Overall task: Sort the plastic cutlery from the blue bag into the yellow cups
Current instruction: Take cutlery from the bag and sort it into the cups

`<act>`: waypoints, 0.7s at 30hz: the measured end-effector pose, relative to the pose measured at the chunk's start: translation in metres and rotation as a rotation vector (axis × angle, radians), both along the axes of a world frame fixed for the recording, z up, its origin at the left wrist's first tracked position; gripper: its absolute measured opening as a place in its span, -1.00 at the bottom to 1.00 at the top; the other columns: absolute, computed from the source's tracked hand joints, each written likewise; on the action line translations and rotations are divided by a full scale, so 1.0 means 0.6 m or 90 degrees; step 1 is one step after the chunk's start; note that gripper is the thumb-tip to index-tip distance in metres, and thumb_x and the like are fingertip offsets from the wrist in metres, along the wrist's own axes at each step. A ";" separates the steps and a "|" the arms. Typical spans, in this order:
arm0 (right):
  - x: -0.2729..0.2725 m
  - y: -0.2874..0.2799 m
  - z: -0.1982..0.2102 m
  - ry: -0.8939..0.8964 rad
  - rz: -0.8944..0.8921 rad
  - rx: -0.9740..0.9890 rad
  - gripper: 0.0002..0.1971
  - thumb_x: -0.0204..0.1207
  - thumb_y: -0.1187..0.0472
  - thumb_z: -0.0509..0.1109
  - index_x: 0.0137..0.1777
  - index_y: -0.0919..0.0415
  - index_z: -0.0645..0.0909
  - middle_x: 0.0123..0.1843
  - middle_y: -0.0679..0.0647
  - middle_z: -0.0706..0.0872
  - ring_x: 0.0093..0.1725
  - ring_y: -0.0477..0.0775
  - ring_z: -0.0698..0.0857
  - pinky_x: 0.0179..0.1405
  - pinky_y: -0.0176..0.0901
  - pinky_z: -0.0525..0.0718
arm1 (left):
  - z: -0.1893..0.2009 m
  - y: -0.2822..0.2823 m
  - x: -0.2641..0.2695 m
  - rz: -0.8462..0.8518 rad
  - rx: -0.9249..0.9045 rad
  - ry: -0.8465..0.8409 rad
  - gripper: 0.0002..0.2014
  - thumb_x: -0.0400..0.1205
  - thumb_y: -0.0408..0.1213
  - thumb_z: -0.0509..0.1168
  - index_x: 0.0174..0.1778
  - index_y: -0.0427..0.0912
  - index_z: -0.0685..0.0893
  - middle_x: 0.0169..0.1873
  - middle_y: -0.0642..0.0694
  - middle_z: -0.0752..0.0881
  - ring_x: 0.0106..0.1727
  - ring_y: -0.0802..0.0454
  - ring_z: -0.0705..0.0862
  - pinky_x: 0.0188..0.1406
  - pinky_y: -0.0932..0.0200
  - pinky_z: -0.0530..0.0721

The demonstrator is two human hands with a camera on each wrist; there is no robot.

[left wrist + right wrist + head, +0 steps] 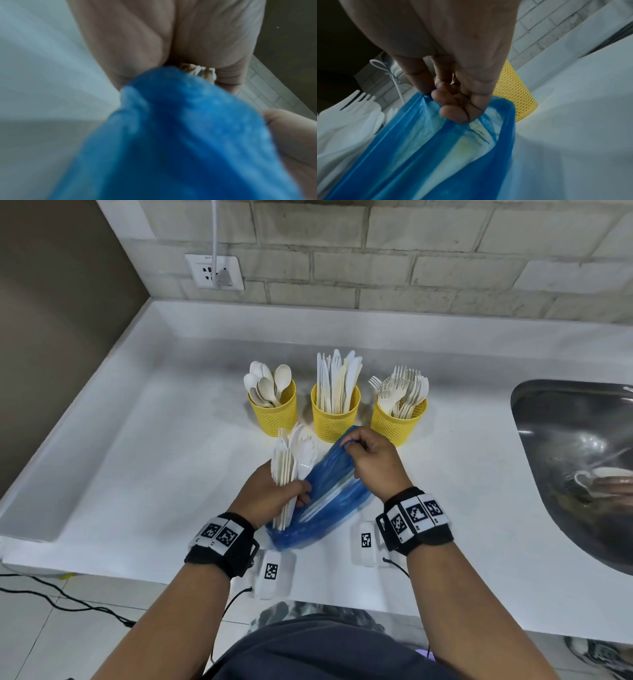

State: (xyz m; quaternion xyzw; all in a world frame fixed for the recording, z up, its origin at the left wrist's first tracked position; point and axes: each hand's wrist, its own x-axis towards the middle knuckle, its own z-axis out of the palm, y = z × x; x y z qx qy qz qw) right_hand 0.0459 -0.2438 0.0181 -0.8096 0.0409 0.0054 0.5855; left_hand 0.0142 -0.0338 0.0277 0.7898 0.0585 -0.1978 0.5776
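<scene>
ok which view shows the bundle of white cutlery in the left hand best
The head view: the bundle of white plastic cutlery shows whole in the left hand, beside the blue plastic bag. The left wrist view catches only blurred handle ends; the right wrist view shows fork tines at its left edge.

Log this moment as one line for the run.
left hand: grips cutlery bundle | right hand: pinches bag rim | cups: spoons, knives, forks sorted | bag: cutlery left inside
</scene>
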 end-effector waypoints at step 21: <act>-0.016 -0.007 -0.001 0.052 0.149 -0.255 -0.75 0.63 0.27 0.40 0.28 0.21 0.73 0.19 0.14 0.55 0.09 0.10 0.65 0.25 -0.31 0.48 | 0.083 -0.022 0.017 0.187 -0.090 -0.198 -0.84 0.59 -0.30 0.55 -0.10 -0.33 0.76 -0.39 -0.04 0.76 -0.37 0.20 0.73 -0.34 0.42 0.65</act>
